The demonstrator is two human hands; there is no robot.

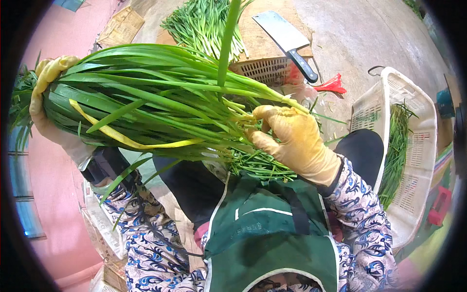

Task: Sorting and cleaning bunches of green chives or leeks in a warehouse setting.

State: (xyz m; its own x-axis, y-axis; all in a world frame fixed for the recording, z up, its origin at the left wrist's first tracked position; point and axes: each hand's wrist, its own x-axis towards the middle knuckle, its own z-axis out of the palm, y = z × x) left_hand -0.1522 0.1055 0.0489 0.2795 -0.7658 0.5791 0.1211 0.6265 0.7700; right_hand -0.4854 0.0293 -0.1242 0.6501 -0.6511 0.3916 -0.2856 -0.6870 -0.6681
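My left hand (54, 84), in a pale yellowed glove, is wrapped around the leafy part of a large bunch of long green flat-leaved stalks, likely Chinese chives (146, 91). A yellow leaf (109, 131) lies across the bunch. My right hand (292, 135), gloved too, has its thumb and fingers at the pale stem ends; whether it pinches a stem there cannot be told. Loose green trimmings (262, 166) lie below that hand, above my green apron (270, 230). Beyond the bunch, a cleaver (284, 33) with a black handle rests on a wooden board (262, 43).
More cut greens (208, 29) are piled on the board, which sits on a plastic crate (266, 71). At right stands a white plastic basket (419, 146) holding greens (396, 157). Red plastic strips (332, 84) lie near the cleaver handle. Another crate (122, 27) is at upper left.
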